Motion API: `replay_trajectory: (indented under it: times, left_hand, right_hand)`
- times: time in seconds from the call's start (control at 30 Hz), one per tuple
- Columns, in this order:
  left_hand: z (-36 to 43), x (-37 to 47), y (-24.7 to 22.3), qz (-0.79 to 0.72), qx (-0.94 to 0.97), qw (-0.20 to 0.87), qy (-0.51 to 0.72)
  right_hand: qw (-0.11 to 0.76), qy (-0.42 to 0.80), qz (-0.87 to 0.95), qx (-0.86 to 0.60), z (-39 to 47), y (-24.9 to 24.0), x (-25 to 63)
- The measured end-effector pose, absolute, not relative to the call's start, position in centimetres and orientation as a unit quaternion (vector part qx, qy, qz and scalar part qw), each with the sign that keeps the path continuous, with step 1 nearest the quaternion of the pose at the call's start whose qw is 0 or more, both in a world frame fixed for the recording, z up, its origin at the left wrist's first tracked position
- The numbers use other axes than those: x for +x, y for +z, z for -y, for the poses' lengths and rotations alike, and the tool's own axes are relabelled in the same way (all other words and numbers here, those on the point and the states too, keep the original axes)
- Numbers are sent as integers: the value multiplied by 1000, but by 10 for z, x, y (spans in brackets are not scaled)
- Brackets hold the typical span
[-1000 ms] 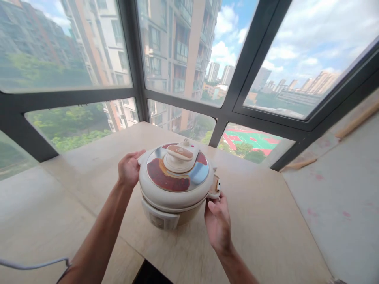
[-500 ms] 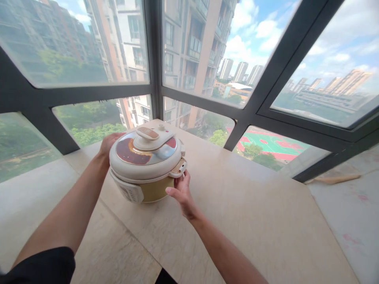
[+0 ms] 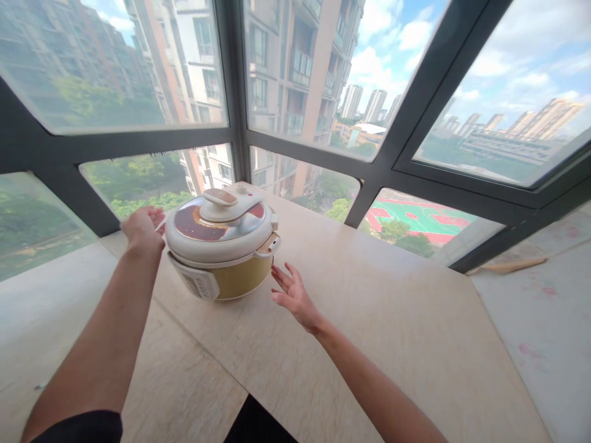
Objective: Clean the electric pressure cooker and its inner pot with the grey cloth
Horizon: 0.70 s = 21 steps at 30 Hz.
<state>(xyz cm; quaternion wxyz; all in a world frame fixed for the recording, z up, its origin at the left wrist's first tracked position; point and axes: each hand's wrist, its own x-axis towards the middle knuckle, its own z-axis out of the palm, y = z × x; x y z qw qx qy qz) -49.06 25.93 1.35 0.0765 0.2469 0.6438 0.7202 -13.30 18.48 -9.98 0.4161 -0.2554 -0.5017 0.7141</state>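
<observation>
A round cooker (image 3: 240, 280) with a gold body, a white rim and a shiny lid stands upright on the pale stone sill (image 3: 360, 320), near the window corner. Its control panel faces the lower left, and a white side handle sticks out on the right. My left hand (image 3: 144, 229) is just left of the cooker, fingers apart and holding nothing. To the right, below the side handle, my right hand (image 3: 295, 296) is open beside the gold body, its fingertips close to it; whether they touch is unclear.
Dark window frames (image 3: 240, 138) meet in a corner behind the cooker and run along both sides. A patterned wall (image 3: 545, 320) borders the sill at the right. A black shape (image 3: 258, 421) shows at the bottom edge.
Both hands have let go of the cooker and moved apart, my left hand to the left and my right hand slightly to the right. The view has shifted a little.
</observation>
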Motion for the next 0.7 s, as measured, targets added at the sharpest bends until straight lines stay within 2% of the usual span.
replay_trajectory:
  times: [0.1,0.17,0.27,0.33,0.43,0.47,0.57,0.7]
  left_hand:
    - [-233,-460,13,-627,157,1,763]
    - [-217,-423,12,-559,151,-58,813]
    - [-197,-351,6,-480,232,-131,836]
    - [-186,-296,-4,-420,307,-124,845]
    - [-164,-207,-32,-367,417,-44,830]
    - [-155,-177,-44,-355,467,12,810]
    - [-117,-88,-83,-333,626,222,669]
    - [-62,11,-122,-321,680,441,490]
  right_hand:
    - [390,719,496,-291,-166,-111,-102]
    - [378,716,494,-316,-152,-116,-80]
    - [388,695,492,-352,-130,-118,-40]
    - [414,673,481,-380,-114,-118,-8]
    - [476,615,451,-439,-85,-116,47]
    - [501,588,435,-462,-72,-116,66]
    - [580,486,373,-538,-27,-115,120]
    - [658,281,289,-636,42,-116,177]
